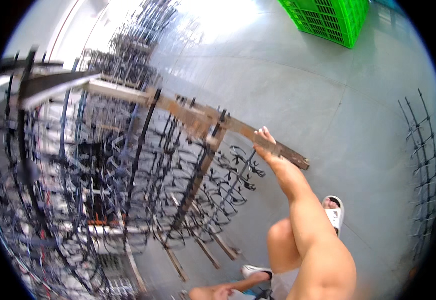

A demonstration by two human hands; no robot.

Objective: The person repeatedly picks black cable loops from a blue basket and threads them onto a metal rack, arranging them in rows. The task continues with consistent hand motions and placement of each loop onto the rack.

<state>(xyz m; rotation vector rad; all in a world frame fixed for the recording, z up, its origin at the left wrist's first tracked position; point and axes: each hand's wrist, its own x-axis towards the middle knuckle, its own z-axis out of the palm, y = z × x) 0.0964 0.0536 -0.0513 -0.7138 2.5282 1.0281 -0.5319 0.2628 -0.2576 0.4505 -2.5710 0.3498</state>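
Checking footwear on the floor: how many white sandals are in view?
2: one white sandal right of the raised forearm, another near the bottom edge below the knee; both partly hidden.

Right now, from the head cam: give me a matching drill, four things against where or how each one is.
Things:
1. crate
2. right hand
3. sandal
4. wire grid

Places or states:
A. on the rusty bar of the rack
B. white, on the grey floor under the arm
C. green, top of the view
D. black, at the right edge

Pairs: 1-C, 2-A, 3-B, 4-D
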